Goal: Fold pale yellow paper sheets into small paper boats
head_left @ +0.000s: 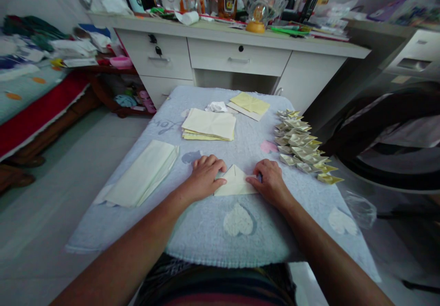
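A folded sheet of pale paper lies on the cloth-covered table in front of me, its peak pointing away. My left hand is closed on its left edge, with the thumb on top and the fingers curled. On the opposite edge my right hand pinches the paper, its thumb pressing the corner. The far fingertips of both hands are partly hidden. Rows of small folded paper boats stand to the right of my right hand. A folded stack of pale paper lies left of my left hand.
Beyond my hands lie a stack of cream and yellow sheets, a crumpled white tissue and creased yellow paper. A cluttered white desk stands behind the table. At right is a front-loading washing machine; a bed is at left.
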A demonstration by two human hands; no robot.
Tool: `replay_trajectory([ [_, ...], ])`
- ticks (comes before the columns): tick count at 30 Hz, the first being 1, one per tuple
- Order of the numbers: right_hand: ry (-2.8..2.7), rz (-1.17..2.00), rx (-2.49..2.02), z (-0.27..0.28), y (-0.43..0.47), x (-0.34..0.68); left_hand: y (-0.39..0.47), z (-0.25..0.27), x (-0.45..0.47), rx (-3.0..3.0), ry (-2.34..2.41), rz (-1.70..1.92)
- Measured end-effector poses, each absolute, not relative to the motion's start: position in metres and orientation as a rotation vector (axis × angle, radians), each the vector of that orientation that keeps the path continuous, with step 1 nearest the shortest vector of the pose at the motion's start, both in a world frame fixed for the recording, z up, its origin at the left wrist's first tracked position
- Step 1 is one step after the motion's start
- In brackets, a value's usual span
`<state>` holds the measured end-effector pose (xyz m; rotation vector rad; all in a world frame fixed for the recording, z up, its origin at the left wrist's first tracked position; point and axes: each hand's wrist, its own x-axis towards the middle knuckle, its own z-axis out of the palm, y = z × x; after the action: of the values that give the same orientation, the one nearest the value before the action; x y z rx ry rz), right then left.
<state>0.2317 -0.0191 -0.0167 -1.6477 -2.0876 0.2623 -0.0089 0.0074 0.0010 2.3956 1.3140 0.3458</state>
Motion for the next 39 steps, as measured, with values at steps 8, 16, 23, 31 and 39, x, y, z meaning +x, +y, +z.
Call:
replay_trajectory([
  [8,-2.442,0.258,-1.436,-0.002,-0.025,0.217,0.011,0.001,-0.009,2.435,1.101,0.350],
  [16,-2.503,0.211,-1.692,0.016,-0.024,0.201,0.010,-0.004,-0.010,2.467,1.125,0.340],
  [23,-2.455,0.047,-1.879,0.015,-0.027,0.182,0.008,0.002,-0.010,2.422,1.178,0.288],
  [31,-2.337,0.128,-1.930,0.006,-0.027,0.195,0.014,0.009,-0.024,2.347,1.163,0.182],
  [39,-2.236,0.212,-1.993,-0.001,-0.025,0.236,0.018,0.010,-0.028,2.315,1.138,0.145],
])
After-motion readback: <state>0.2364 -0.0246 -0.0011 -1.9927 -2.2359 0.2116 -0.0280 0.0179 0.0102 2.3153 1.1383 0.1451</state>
